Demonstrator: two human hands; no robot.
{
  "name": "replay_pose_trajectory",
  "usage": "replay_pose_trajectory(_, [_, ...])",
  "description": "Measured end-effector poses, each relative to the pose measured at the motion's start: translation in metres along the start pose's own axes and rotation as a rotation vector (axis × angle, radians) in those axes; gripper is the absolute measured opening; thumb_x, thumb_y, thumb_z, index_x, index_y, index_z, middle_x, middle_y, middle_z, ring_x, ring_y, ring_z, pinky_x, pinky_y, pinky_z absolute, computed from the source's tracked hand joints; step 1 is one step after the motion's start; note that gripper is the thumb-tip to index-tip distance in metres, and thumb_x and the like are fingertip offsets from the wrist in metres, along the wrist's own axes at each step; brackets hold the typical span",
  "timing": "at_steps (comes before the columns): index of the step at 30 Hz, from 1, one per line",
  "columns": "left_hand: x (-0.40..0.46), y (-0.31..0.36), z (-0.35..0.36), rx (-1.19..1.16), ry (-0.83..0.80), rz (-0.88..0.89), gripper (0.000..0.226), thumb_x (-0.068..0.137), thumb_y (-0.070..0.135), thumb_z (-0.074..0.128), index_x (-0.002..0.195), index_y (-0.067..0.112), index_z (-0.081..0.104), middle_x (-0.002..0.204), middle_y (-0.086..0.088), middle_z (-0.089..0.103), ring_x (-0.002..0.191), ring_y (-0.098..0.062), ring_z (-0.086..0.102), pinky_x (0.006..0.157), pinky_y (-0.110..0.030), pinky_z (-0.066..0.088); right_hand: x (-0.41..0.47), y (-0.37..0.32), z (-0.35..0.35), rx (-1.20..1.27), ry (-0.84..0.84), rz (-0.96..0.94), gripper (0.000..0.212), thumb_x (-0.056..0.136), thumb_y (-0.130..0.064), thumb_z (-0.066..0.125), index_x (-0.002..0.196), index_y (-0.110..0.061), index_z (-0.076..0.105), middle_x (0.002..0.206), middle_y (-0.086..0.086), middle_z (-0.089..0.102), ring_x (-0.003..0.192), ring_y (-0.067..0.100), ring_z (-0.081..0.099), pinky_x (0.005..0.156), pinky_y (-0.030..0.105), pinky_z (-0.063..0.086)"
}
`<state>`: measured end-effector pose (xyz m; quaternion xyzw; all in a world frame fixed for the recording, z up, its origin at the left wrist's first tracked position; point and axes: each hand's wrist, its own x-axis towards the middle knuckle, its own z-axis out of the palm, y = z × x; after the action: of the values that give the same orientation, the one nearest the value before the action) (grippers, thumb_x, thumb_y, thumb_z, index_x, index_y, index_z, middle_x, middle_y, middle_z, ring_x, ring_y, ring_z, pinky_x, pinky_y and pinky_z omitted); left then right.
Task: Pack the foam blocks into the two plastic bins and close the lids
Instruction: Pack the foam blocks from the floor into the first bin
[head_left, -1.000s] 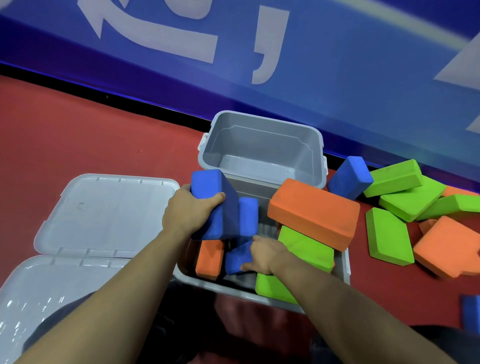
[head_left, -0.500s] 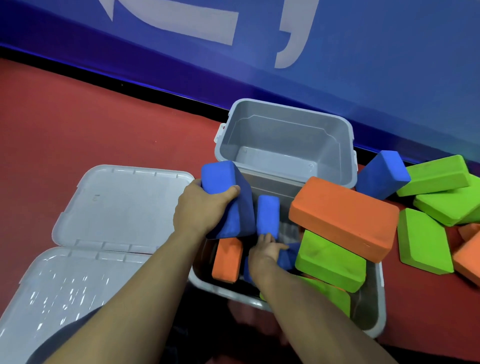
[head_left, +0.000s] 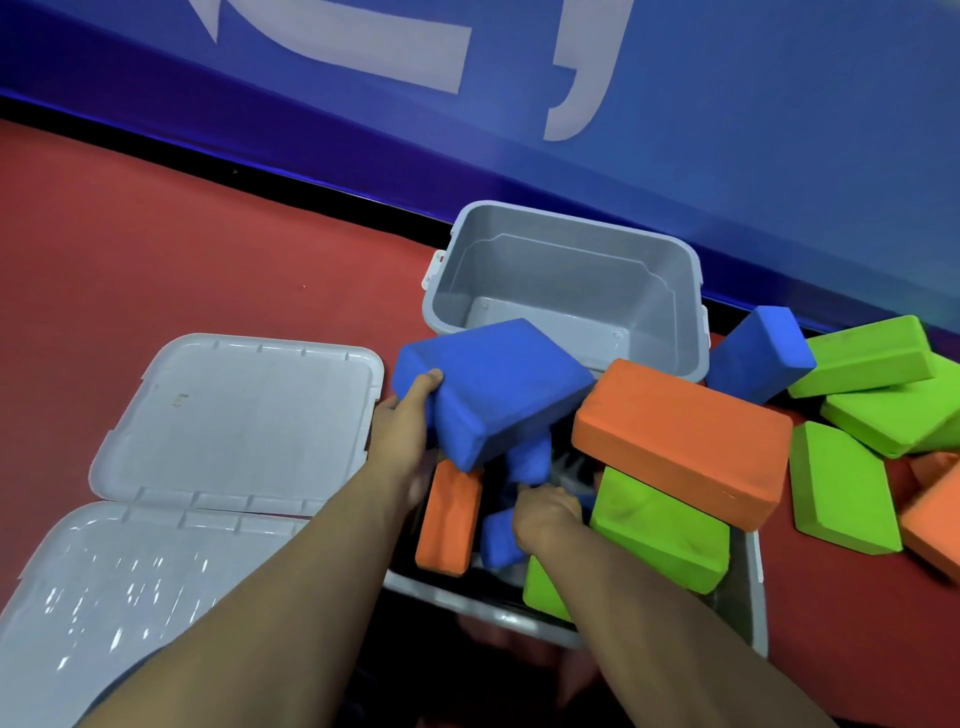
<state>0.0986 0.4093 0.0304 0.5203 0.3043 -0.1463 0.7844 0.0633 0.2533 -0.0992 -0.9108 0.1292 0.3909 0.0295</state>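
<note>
While my left hand (head_left: 402, 434) grips a large blue block (head_left: 493, 389) above the near bin (head_left: 753, 597), my right hand (head_left: 543, 519) reaches inside, fingers hidden; I cannot tell its grip. Far bin (head_left: 566, 291) stands open.

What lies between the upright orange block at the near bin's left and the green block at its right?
In the head view, small blue blocks and the right hand reaching among them lie between the orange block and green block.

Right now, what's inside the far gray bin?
The far gray bin shows only bare floor and walls. Its near inner corner is hidden behind the large blue block held by the left hand.
</note>
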Motion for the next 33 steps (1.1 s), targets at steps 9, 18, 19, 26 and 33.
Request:
replay_pose_trajectory(9, [0.096,-0.052,-0.004,0.318,0.119,0.087,0.077,0.07,0.062,0.053,0.138,0.025,0.056,0.129,0.0,0.067,0.114,-0.026,0.065,0.102,-0.049,0.052,0.003,0.027,-0.006,-0.13,0.011,-0.106,0.051,0.09,-0.022,0.068,0.139,-0.012,0.057,0.146,0.009,0.054,0.131,0.029,0.056,0.105,0.038,0.047])
replay_pose_trajectory(18, [0.075,-0.044,-0.007,0.489,0.161,0.056,0.066,0.092,0.045,0.056,0.14,0.001,0.044,0.119,-0.017,0.067,0.108,-0.039,0.066,0.097,-0.051,0.053,-0.004,0.043,-0.018,-0.131,0.041,-0.221,0.079,0.075,-0.058,0.081,0.131,-0.007,0.058,0.135,0.015,0.059,0.121,0.034,0.06,0.098,0.038,0.048])
replay_pose_trajectory(19, [0.075,-0.049,-0.009,0.48,0.189,0.045,0.066,0.09,0.048,0.054,0.132,-0.002,0.049,0.107,-0.018,0.069,0.098,-0.04,0.067,0.09,-0.049,0.053,-0.006,0.045,-0.018,-0.127,0.04,-0.224,0.08,0.075,-0.06,0.08,0.131,-0.008,0.057,0.135,0.015,0.058,0.122,0.034,0.059,0.098,0.038,0.048])
replay_pose_trajectory(26, [0.036,-0.086,-0.014,0.652,0.034,-0.36,0.045,0.102,0.029,0.054,0.134,-0.003,0.054,0.088,-0.014,0.06,0.067,-0.027,0.057,0.058,-0.034,0.051,-0.018,0.059,-0.028,-0.082,0.041,-0.245,0.075,0.081,-0.064,0.072,0.126,-0.006,0.057,0.131,0.016,0.061,0.117,0.033,0.059,0.093,0.034,0.047])
replay_pose_trajectory(33, [0.035,-0.104,-0.006,1.415,-0.23,0.035,0.079,0.081,0.035,0.081,0.144,0.007,0.044,0.146,-0.015,0.046,0.132,-0.034,0.049,0.111,-0.037,0.041,-0.025,0.061,-0.037,-0.075,-0.041,-0.333,0.067,0.084,-0.056,0.074,0.125,-0.005,0.058,0.129,0.015,0.062,0.114,0.033,0.06,0.082,0.03,0.043])
